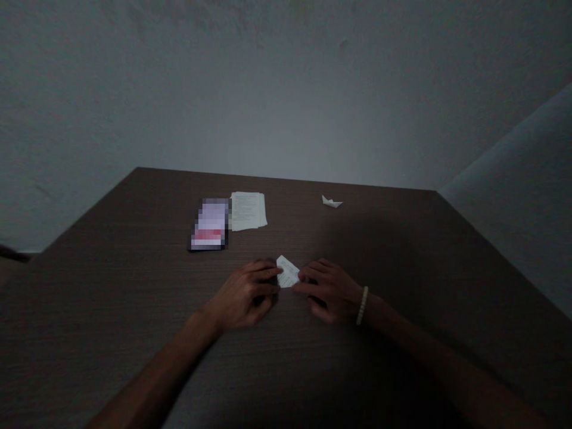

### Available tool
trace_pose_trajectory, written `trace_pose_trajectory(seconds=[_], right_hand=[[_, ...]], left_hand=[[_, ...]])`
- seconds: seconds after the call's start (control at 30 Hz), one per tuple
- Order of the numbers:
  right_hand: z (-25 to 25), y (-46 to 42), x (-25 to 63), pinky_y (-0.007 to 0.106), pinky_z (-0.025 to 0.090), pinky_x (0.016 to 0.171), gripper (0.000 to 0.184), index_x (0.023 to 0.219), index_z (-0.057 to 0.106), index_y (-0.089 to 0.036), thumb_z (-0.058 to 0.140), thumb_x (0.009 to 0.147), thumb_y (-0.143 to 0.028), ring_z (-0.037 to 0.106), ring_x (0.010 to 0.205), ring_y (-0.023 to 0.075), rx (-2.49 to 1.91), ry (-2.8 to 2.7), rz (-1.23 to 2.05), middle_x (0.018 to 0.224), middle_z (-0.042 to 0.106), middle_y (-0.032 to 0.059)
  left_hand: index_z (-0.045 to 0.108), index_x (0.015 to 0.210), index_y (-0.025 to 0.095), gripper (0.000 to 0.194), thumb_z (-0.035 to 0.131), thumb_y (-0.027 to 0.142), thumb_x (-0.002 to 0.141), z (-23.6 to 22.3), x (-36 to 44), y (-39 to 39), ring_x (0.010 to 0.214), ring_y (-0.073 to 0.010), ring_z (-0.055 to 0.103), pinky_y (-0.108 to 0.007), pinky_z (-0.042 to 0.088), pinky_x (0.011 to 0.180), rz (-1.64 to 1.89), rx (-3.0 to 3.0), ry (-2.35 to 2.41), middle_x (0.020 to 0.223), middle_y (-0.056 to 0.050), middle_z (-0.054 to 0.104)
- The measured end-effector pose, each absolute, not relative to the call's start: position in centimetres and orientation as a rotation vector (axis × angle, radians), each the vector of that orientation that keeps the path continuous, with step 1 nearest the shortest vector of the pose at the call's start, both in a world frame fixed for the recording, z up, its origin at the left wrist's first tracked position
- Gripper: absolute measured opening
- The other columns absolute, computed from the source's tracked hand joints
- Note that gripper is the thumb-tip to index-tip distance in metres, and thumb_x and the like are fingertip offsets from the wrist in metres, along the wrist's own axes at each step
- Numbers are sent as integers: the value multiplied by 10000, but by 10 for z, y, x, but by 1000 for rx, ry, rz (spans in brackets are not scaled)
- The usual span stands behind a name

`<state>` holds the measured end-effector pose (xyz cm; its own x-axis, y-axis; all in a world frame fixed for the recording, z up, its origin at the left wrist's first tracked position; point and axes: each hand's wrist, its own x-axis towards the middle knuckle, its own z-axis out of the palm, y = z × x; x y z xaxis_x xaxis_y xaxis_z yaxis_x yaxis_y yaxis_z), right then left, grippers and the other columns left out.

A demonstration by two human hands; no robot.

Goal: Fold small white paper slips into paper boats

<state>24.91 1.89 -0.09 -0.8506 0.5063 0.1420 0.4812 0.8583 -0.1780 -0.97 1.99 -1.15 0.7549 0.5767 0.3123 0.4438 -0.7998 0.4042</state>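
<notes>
Two bare hands at work: left hand (245, 295) and right hand (328, 292), fingers nearly closed, pinching a small folded white paper piece (288, 271) from both sides, right between them. Pale beaded bracelet (362, 305) on the right wrist. Well past the grip, on a dark brown wood-grain table (134, 262), a stack of printed white sheets (247, 211) beside a blurred-out dark rectangular pack (209, 225) - plus a tiny white paper boat (332, 202) ahead and to the right.
</notes>
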Motion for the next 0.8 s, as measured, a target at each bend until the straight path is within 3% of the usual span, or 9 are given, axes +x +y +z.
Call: trace_pose_trajectory(seconds=[0.43, 0.6, 0.8], right_hand=[[1, 12, 271, 404, 404, 858, 293, 1079, 630, -179, 542, 800, -160, 531, 976, 232, -829, -2770, 235, 1069, 623, 88], [2, 8, 266, 379, 439, 837, 173, 961, 663, -191, 550, 839, -145, 545, 948, 221, -1051, -2513, 259, 1000, 642, 78], [-3, 12, 240, 362, 460, 848, 144, 965, 670, -193, 652, 847, -274, 553, 913, 210, -1311, -2328, 266, 984, 642, 63]], left_hand=[[728, 943, 196, 237, 521, 162, 833, -7, -9, 19, 1196, -271, 525, -452, 457, 983, 568, 2654, 815, 1251, -62, 632], [719, 969, 201, 240, 514, 171, 849, -9, -7, 16, 1162, -267, 533, -449, 446, 963, 583, 2715, 833, 1226, -63, 645], [678, 1061, 165, 261, 495, 226, 885, -8, 6, 3, 1024, -284, 547, -464, 446, 866, 521, 2881, 946, 1174, -111, 644]])
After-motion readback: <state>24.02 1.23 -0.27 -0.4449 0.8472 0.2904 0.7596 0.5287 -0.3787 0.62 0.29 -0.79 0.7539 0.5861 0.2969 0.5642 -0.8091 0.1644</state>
